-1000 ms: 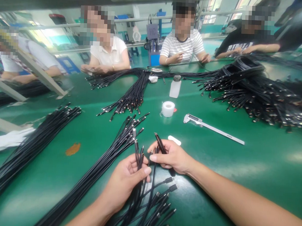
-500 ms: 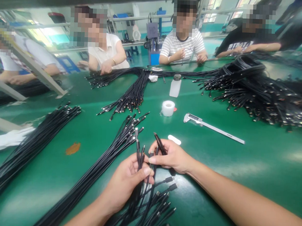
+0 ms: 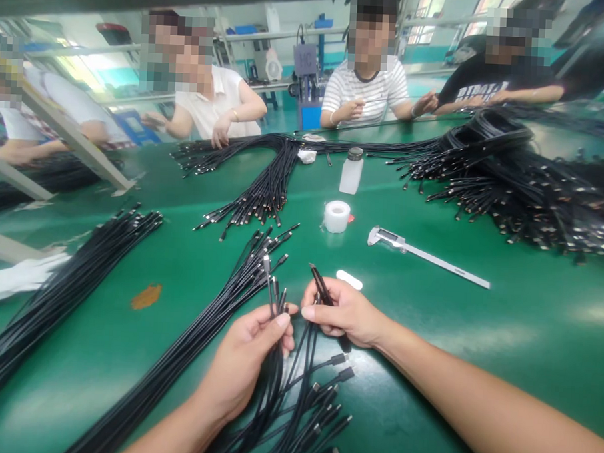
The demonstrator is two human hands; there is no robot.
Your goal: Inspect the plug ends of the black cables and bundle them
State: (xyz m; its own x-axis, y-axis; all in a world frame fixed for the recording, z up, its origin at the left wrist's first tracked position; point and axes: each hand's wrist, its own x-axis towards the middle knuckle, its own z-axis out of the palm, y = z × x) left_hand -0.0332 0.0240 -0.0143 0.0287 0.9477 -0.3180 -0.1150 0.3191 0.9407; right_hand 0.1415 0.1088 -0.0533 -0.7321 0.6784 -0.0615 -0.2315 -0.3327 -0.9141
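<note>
My left hand is closed around several black cables, whose connector ends stick up past the thumb. Close beside it, my right hand grips black tweezers, tips pointing up and to the left. A few more cables run up to the right fingers, which partly hide their ends. Below both hands, loose cable ends with metal plugs fan out on the green table. Left of my left hand lies a long cable bundle.
Another bundle lies at the left. Ahead are a tape roll, a bottle, calipers and a small white piece. A large cable pile is at the right. Several co-workers sit across the table.
My hands have drawn slightly apart, the left moving left with its cables. One connector now stands higher above the left fingers. Across the table, a co-worker in stripes has spread their hands.
</note>
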